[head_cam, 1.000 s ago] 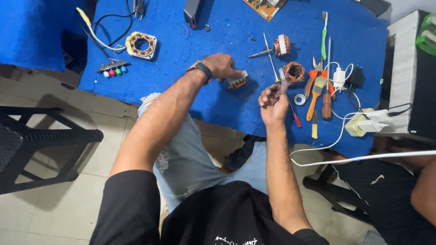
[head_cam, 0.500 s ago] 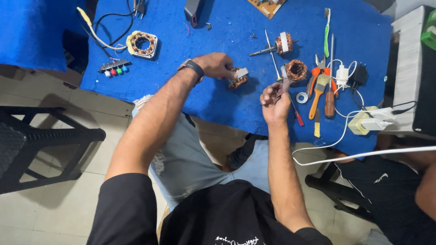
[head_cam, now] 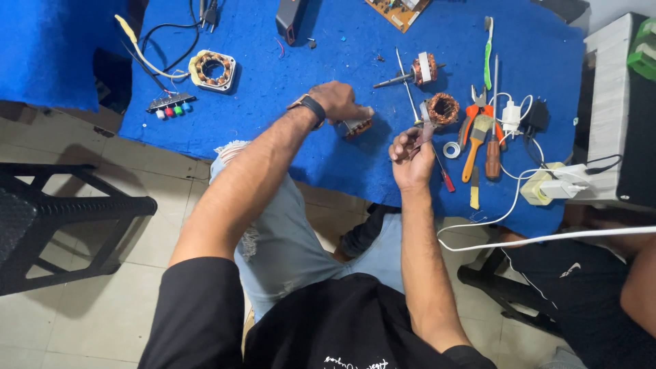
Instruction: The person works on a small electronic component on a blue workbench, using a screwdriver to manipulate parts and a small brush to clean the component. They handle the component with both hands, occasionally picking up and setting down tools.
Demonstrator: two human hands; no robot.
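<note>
Fingers of the left hand [head_cam: 339,101] press together on top of a small copper-wound part [head_cam: 356,127], holding it down on the blue cloth [head_cam: 287,75] near the middle of the table. A dark watch [head_cam: 311,107] sits on that wrist. The right hand [head_cam: 412,154] is raised just beside it, to the right, with thumb and fingers pinched on a thin metal tool [head_cam: 425,125]; what kind of tool cannot be told. Its tip points up toward a round copper coil [head_cam: 444,108] lying just beyond the hand.

Past the coil lie a motor rotor [head_cam: 424,68] on its shaft and a long thin rod [head_cam: 406,82]. To the right of the coil are orange pliers [head_cam: 471,119], a brush [head_cam: 473,147], a wooden-handled screwdriver [head_cam: 493,157], a small roll of tape [head_cam: 450,149] and a red-handled screwdriver [head_cam: 444,176] just beside the right hand. A green toothbrush [head_cam: 488,48] lies farther up. A white cable [head_cam: 519,239] runs from a charger [head_cam: 511,115] off the table edge.

Well apart on the left sit a stator ring [head_cam: 212,70] and a strip with coloured buttons [head_cam: 171,106]. A black stool [head_cam: 61,212] stands on the tiled floor at left. Another person's arm [head_cam: 639,280] shows at the right edge.
</note>
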